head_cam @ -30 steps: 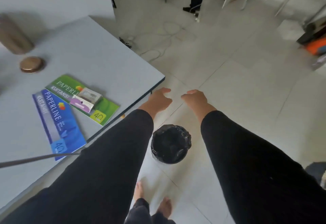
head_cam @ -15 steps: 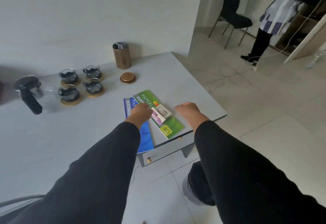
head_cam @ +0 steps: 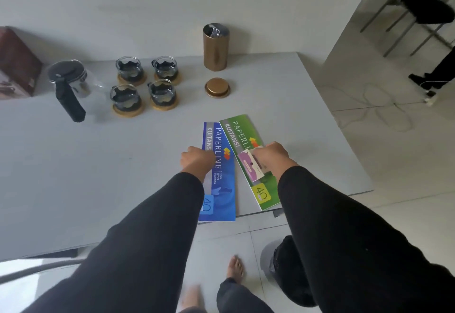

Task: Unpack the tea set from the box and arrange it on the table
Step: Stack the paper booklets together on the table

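**Tea set out on the table, hands hovering over the receipt books**

Nearest the person, both black-sleeved arms are reaching forward over the table (head_cam: 73,189). The left hand (head_cam: 197,161) is hanging knuckles-up above the blue book (head_cam: 218,189), fingers curled under and seemingly holding nothing. The right hand (head_cam: 272,156) is lying over the green book (head_cam: 248,147), at the edge of a small purple-and-white box (head_cam: 251,168) resting on it; whether the fingers are pinching that box cannot be told, since they are hidden under the hand.

Both covers are reading "PAPERLINE" and "KUITANSI", each with a "40" near its close end; the blue one is also showing "YOUR OFFICE SOLUTION".

Farther off, at about 11 o'clock from the hands, four glass cups (head_cam: 145,83) are sitting on round coasters in a two-by-two block, with the teapot (head_cam: 71,86) just beside them at 9 o'clock. At 12 o'clock a gold lid (head_cam: 217,87) is lying near its open canister (head_cam: 216,46). The brown box (head_cam: 17,63) is standing at the far left edge.

Judging from this, the unpacking is looking largely done. For tidy arranging, the person would do well to clear the stationery aside first, then square the canister and lid with the cups, lifting glass pieces by their bases rather than sliding them.
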Demonstrator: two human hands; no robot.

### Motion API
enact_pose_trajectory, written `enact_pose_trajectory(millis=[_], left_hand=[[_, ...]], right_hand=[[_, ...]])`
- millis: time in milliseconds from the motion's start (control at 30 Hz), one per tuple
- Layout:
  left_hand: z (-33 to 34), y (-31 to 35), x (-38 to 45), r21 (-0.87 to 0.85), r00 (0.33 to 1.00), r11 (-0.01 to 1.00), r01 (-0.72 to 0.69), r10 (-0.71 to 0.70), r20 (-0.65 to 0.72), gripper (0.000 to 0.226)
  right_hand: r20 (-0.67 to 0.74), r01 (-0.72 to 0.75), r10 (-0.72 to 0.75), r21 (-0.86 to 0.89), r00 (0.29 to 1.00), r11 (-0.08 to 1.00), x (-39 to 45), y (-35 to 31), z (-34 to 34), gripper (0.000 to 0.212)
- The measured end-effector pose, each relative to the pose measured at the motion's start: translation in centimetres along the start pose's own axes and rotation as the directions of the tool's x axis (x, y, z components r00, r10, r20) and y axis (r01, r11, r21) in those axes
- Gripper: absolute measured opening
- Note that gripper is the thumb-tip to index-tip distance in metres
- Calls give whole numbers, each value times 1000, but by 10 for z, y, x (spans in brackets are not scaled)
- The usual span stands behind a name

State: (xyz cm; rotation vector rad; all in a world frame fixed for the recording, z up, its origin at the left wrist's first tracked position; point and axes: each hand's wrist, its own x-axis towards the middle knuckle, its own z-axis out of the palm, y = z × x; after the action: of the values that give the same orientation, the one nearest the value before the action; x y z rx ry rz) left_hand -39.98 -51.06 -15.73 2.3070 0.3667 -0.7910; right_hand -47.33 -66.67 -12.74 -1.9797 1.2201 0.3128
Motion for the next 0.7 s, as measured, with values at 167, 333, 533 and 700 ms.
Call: enact_pose_trajectory(millis=[167, 333, 533, 700], left_hand=[[-2, 27, 6, 144, 997, 990, -7, -3, 75, 48], [-4, 34, 5, 117, 992, 993, 12, -27, 126, 52], [-5, 31, 12, 117, 985, 993, 8, -27, 169, 53], [-4, 23, 12, 197, 981, 976, -97, 60, 185, 40]], right_hand=[[33, 10, -5, -169, 999, 986, 24, -13, 9, 59], [74, 61, -41, -290, 996, 955, 23, -25, 18, 52], [93, 46, -27, -208, 995, 977, 10, -29, 49, 76], [81, -31, 33, -35, 996, 999, -2, -30, 72, 76]])
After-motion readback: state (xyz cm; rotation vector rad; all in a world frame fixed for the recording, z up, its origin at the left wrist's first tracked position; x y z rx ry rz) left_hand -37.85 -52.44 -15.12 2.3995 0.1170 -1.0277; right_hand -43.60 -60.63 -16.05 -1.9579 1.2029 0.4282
